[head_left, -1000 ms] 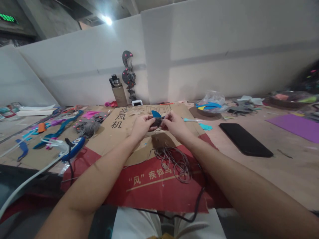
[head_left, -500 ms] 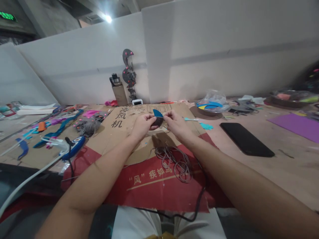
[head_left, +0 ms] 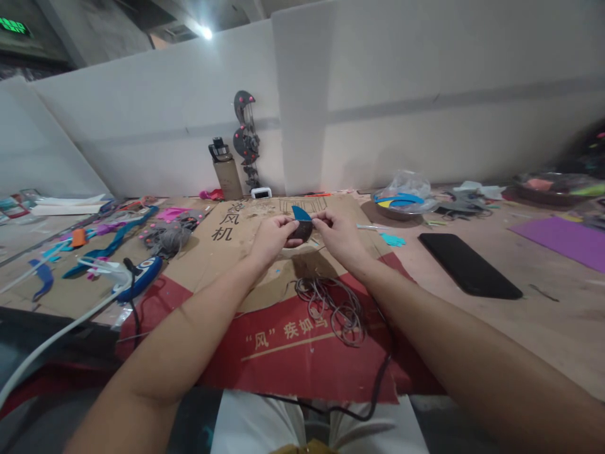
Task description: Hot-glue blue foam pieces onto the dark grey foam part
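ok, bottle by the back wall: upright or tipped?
Upright: the bottle stands on its base against the white wall, lid on top.

Over the middle of the cardboard sheet (head_left: pixel 236 249), the left hand (head_left: pixel 271 238) and right hand (head_left: pixel 338 236) pinch a dark piece (head_left: pixel 301 231) with a blue fin between them; on the cardboard, nearer the person, lies a grey cord coil (head_left: pixel 333 306); off its right edge lies a black phone (head_left: pixel 467 272); beyond its far edge stands a bottle (head_left: pixel 228 171).

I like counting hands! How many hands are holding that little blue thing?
2. The left hand pinches the blue piece from its left, the right hand from its right, above the cardboard. No other hands show.
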Available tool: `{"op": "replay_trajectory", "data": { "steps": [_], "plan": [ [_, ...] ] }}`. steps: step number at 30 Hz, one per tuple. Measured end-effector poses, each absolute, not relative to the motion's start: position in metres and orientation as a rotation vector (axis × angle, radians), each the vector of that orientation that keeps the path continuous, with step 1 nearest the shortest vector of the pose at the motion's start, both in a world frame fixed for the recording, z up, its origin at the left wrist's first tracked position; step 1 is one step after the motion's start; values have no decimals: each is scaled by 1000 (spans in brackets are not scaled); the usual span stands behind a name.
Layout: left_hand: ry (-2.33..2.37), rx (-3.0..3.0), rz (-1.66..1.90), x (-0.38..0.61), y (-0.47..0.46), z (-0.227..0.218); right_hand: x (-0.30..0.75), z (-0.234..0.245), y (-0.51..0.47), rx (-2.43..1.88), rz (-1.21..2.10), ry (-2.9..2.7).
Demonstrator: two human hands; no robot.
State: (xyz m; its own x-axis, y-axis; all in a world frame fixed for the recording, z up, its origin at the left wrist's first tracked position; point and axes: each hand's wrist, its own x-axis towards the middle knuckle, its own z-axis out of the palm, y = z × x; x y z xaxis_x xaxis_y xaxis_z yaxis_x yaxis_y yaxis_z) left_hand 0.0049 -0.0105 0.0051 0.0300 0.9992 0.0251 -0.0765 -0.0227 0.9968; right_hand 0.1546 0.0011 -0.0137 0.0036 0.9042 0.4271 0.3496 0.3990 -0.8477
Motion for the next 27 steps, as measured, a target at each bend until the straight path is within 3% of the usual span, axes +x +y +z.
{"op": "replay_trajectory", "data": {
  "steps": [7, 18, 27],
  "plan": [
    [1088, 1150, 1204, 4, -11, 6, 156, -17, 2, -1132, 832, -1485],
    [1105, 1115, 1153, 2, -12, 7, 157, -8, -2, -925, 1455, -1149],
    [1072, 1152, 1124, 0, -8, 0, 158, -9, 1, -872, 1565, -1117]
  ]
}}
